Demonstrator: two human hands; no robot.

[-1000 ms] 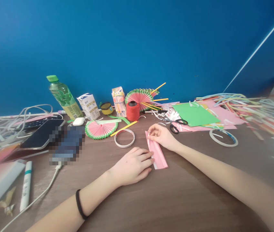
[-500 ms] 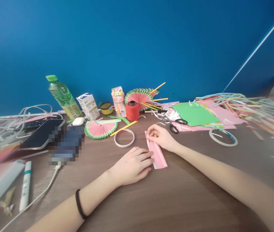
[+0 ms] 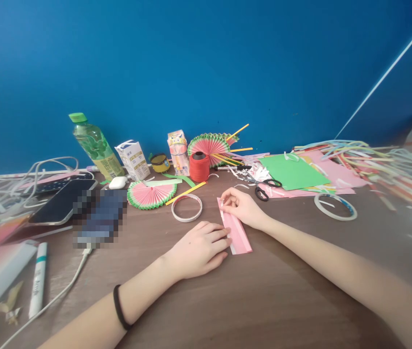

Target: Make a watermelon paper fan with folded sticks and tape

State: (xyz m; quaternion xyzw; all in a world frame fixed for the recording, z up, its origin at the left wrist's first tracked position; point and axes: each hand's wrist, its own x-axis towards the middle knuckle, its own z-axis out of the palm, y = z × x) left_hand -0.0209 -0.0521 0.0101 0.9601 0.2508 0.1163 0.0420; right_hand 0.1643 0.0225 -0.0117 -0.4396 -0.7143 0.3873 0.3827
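A narrow folded strip of pink paper point(image 3: 240, 238) lies on the brown table, with a whitish band along its left edge. My left hand point(image 3: 200, 249) rests flat beside it, its fingertips on the left edge of the paper. At the paper's far end my right hand point(image 3: 242, 206) pinches the edge between thumb and fingers. To the left of the paper's far end lies a roll of double-sided tape point(image 3: 187, 219). A pink-and-green pleated paper fan point(image 3: 152, 195) is further left, with a yellow stick point(image 3: 186, 193) next to it.
A spool of red thread point(image 3: 199, 168), a second pleated fan point(image 3: 209, 143), a drink carton point(image 3: 133, 160) and a green bottle point(image 3: 99, 150) stand at the back. Scissors point(image 3: 262, 194) and green paper point(image 3: 296, 172) are right, near another tape roll point(image 3: 353, 212). Phones point(image 3: 64, 201) lie left.
Almost nothing differs. My right hand's fingers have shifted very slightly at the far end of the pink paper; my left hand stays in place.
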